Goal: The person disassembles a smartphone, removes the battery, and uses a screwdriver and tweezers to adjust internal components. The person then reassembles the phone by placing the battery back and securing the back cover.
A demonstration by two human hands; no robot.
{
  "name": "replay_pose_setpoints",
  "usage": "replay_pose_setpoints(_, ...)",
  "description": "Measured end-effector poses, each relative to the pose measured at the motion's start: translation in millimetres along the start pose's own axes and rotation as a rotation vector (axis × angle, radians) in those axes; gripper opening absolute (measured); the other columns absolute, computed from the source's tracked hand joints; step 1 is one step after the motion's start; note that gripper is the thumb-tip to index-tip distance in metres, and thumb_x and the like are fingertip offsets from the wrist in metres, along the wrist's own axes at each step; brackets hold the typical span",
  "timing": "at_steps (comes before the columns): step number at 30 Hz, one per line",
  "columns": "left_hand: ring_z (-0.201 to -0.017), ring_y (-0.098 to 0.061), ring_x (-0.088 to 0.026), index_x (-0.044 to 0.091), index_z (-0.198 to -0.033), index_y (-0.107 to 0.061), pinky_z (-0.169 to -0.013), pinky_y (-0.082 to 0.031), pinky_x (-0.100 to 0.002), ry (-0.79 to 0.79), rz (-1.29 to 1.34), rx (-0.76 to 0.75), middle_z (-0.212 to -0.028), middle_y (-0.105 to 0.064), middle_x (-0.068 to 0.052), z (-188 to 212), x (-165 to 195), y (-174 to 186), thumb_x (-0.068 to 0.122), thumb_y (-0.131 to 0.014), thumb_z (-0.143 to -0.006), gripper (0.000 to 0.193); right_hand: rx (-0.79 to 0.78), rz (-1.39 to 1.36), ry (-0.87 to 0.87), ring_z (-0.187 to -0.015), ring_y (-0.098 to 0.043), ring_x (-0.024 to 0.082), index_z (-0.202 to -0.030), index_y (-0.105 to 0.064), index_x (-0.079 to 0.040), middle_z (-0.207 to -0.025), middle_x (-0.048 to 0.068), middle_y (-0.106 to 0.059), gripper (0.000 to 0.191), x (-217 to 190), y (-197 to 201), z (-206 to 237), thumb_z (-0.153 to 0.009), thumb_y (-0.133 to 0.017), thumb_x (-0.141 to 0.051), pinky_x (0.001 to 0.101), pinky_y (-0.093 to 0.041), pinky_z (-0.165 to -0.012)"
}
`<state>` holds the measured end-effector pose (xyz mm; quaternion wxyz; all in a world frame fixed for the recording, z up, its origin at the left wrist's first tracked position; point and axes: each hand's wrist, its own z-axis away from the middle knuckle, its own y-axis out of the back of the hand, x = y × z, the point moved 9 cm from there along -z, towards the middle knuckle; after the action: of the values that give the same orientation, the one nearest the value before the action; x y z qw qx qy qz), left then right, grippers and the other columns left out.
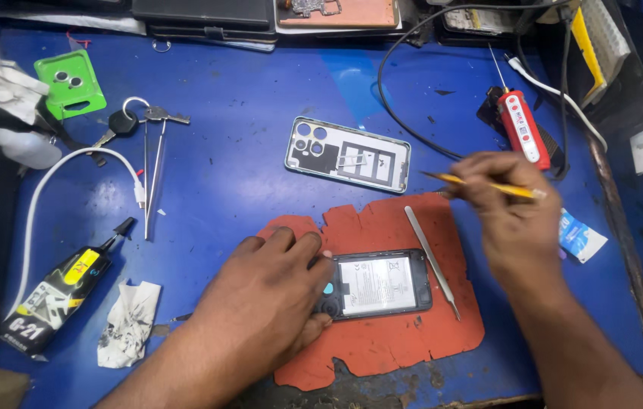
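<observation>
Orange mat [382,341]: left hand [276,291] pins opened phone [378,284]; right hand [507,204] pinches yellow tool [488,184]; back cover [348,154] already off, reassembly remaining.

View: single head camera | Facing: looking steeply down onto the blue table [261,151] | Range: sitting close, at arm's reach | Framing: both forearms entering from the bottom edge

blue bench [261,151]: red mat [382,341], phone back cover [348,154], keys [136,120], glue tube [56,291]

I see bright even overhead light, soft shadows under hands, right hand [507,198] motion-blurred (slightly), corners dim, edges curved.
</observation>
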<state>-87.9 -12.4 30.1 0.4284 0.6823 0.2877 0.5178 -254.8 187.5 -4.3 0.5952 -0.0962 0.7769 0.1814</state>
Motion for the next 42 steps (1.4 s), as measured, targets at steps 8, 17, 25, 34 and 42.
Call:
replay_pose_setpoints(8, -0.101, -0.058, -0.034, 0.004, -0.099, -0.066, -0.078, -0.047, -0.046, 0.02, -0.066, 0.007, -0.106, -0.061, -0.013, -1, 1, -7, 0.031, -0.083, -0.065, 0.047, -0.038, 0.061, 0.05, -0.118, -0.07, 0.02, -0.117, -0.043, -0.004, -0.118, 0.017, -0.069, 0.029, -11, -37, -22, -0.101, -0.062, 0.01, 0.0287, -0.06, -0.101)
replay_pose_setpoints(17, -0.099, -0.055, -0.034, 0.007, -0.1, -0.065, -0.074, -0.043, -0.047, 0.081, -0.032, -0.025, -0.105, -0.059, -0.013, -4, -5, -9, 0.034, -0.082, -0.066, 0.047, -0.06, 0.014, 0.089, -0.115, -0.069, 0.019, -0.119, -0.036, -0.007, -0.119, 0.019, -0.069, 0.036, -8, -40, -27, -0.102, -0.061, 0.012, 0.0305, -0.058, -0.102)
replay_pose_setpoints(25, -0.101, -0.054, -0.036, 0.008, -0.1, -0.065, -0.075, -0.042, -0.048, 0.1, -0.043, -0.001, -0.106, -0.059, -0.013, -4, -2, -8, 0.033, -0.081, -0.064, 0.047, -0.107, 0.042, 0.087, -0.113, -0.071, 0.02, -0.119, -0.036, -0.008, -0.116, 0.018, -0.07, 0.037, -22, -42, -39, -0.101, -0.061, 0.012, 0.031, -0.059, -0.1)
replay_pose_setpoints(34, -0.101, -0.053, -0.036, 0.006, -0.103, -0.063, -0.076, -0.042, -0.048, 0.073, -0.026, 0.004, -0.107, -0.058, -0.014, -3, -6, -13, 0.038, -0.082, -0.066, 0.052, -0.081, -0.021, 0.116, -0.112, -0.071, 0.021, -0.121, -0.032, -0.008, -0.114, 0.018, -0.07, 0.039, -18, -48, -30, -0.101, -0.06, 0.011, 0.0337, -0.06, -0.102)
replay_pose_setpoints(42, -0.102, -0.051, -0.035, 0.007, -0.106, -0.062, -0.082, -0.04, -0.05, 0.122, -0.044, -0.05, -0.109, -0.056, -0.015, -6, -11, -27, 0.043, -0.082, -0.069, 0.055, -0.104, -0.077, 0.08, -0.114, -0.072, 0.023, -0.12, -0.032, -0.009, -0.115, 0.018, -0.069, 0.039, -9, -45, -23, -0.1, -0.059, 0.011, 0.036, -0.061, -0.103)
